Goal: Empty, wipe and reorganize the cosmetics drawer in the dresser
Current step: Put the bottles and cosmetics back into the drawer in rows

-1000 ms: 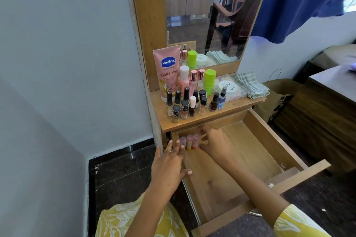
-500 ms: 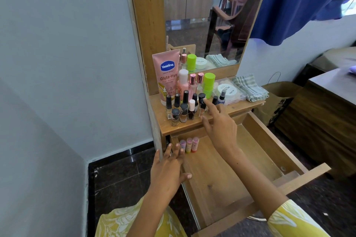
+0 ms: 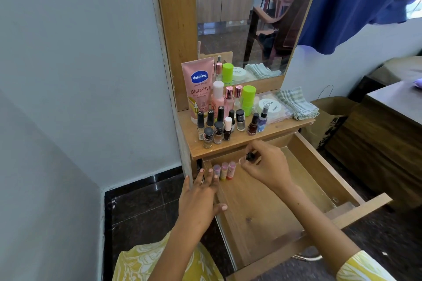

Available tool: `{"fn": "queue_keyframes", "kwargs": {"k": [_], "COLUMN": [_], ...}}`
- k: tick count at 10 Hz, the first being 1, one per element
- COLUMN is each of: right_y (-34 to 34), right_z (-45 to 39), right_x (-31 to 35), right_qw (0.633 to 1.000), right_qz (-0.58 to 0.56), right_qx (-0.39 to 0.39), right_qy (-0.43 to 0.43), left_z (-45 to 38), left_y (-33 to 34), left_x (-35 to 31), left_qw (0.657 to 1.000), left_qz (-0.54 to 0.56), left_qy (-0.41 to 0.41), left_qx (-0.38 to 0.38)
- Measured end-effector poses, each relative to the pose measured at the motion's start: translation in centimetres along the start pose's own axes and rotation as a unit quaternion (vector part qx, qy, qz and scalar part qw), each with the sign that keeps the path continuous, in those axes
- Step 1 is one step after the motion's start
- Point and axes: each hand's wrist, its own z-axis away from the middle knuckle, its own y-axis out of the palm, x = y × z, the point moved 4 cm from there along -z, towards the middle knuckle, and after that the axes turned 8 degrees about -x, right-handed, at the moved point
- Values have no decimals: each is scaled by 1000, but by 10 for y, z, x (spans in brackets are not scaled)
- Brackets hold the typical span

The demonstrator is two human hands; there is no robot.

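The wooden drawer [image 3: 303,191] of the dresser stands pulled out. Three small pink and purple tubes [image 3: 224,170] stand side by side in its far left corner. My right hand [image 3: 266,166] hovers over the drawer's back, just right of the tubes, and pinches a small dark-capped bottle [image 3: 250,156]. My left hand [image 3: 201,198] rests with straight fingers on the drawer's left wall. On the dresser top [image 3: 230,146] stand several nail polish bottles [image 3: 218,129], a pink Vaseline tube [image 3: 199,89], pink bottles and a green-capped container [image 3: 248,99].
A round white jar on a clear packet [image 3: 270,106] and a folded checked cloth [image 3: 296,102] lie at the top's right end. A mirror [image 3: 246,18] rises behind. A paper bag [image 3: 328,118] and dark wooden furniture [image 3: 383,143] stand to the right; the grey wall is at left.
My right hand rose from the drawer to the bottles on the dresser top, took a small dark-capped bottle and came back down over the drawer. My left hand stayed put.
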Motion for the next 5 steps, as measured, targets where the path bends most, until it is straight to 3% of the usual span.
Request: {"fn": "queue_keyframes", "kwargs": {"k": [1,2,5], "right_y": [16,31,48], "right_z": [0,-1,1], "right_x": [-8,-13,-19], "right_qw": [992,982,973], "right_qz": [29,40,57], "right_qx": [116,180,215], "right_qy": [28,51,58], "left_z": [0,0,0], "left_y": [0,0,2], "left_x": [-1,-1,1], "left_qw": [1000,1000,1000], "left_qz": [-2,-2,-3], "left_qy": [-1,-1,1], "left_qx": [-1,-2,-7]}}
